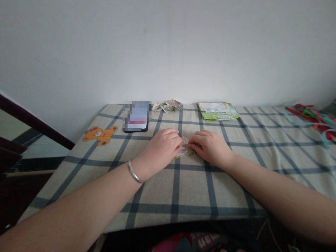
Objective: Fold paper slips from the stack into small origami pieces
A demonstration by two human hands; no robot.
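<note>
Currently, both bare hands are meeting over a small folded piece of printed green, white and orange paper (185, 152), which is lying on the beige tablecloth with blue-grey checks (193, 185), near the middle. The left hand (166, 146), with a silver bangle (134, 172) circling its wrist, is closing its thumb and curled fingers on the paper's left side. The right hand (210, 147) is pinching the right side between thumb and bent forefinger. Beyond them, near the pale wall (168, 52), a cluster of small folded printed-paper pieces (170, 105) is resting just beside a dark-edged phone (143, 115), its screen partly blurred. Farther right, a stack of flat green-and-white printed sheets (217, 111) is lying near the wall. An orange cartoon bear figure (101, 134) is showing at left, and red, green and pale-blue ribbons (312, 119) are trailing at far right.
</note>
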